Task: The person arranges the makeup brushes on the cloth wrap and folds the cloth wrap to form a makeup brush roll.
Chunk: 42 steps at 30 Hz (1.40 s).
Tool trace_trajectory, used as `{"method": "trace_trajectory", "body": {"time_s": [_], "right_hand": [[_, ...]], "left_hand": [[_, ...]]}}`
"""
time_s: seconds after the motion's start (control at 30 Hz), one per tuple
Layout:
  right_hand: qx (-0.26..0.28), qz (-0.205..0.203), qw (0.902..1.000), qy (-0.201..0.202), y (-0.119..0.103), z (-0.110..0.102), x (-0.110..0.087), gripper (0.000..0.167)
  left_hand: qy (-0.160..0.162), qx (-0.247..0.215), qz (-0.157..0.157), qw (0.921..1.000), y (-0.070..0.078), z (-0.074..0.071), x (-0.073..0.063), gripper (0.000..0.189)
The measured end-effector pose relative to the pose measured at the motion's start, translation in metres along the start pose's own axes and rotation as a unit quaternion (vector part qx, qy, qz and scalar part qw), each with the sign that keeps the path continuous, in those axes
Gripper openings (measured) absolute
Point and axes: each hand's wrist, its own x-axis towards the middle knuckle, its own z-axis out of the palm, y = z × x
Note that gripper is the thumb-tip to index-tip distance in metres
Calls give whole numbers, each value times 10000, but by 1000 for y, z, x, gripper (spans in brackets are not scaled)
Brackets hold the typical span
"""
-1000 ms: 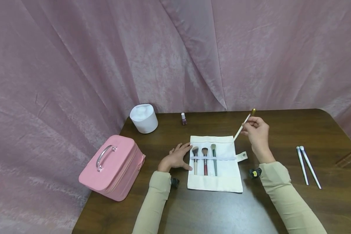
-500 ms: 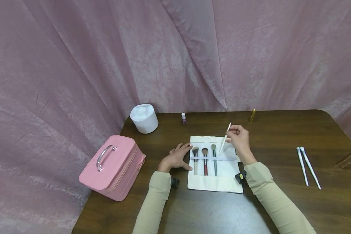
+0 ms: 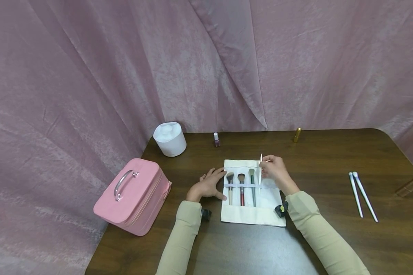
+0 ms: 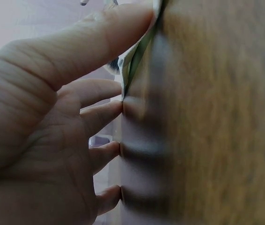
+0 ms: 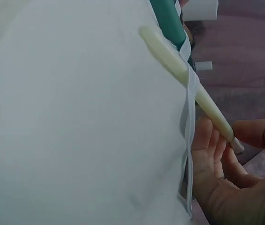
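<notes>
You are sitting at a dark wooden table (image 3: 330,236) that is backed by a pink curtain (image 3: 124,68). At its left edge a pink cosmetic case (image 3: 132,196) is standing, and a white round container (image 3: 169,139) is sitting behind it near the curtain. In front of you a cream brush roll (image 3: 252,214) is lying open and flat, and three brushes (image 3: 241,188) are sitting side by side under its elastic band (image 3: 239,186). Your left hand (image 3: 208,185) is pressing flat on the table with straight, spread fingers, its fingertips (image 4: 118,108) touching the roll's left edge. Your right hand (image 3: 273,170) is pinching the upper end of a slim white brush (image 3: 260,172) between thumb and fingers. You are holding it nearly upright just right of the green-handled brush, and the right wrist view shows its handle (image 5: 179,65) lying under the band on the cloth. Well off to your right, two white brushes (image 3: 361,194) are lying together. A small nail polish bottle (image 3: 216,139) and a gold tube (image 3: 297,135) are standing along the far edge.
</notes>
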Motion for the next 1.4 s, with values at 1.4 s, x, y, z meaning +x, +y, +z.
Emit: {"method": "trace_trajectory", "body": {"time_s": [1.4], "right_hand": [[-3205,-319,9447,-611,-11,2,-21,30]], "left_hand": [[8,72,2,10000,1,1,-1,98]]}}
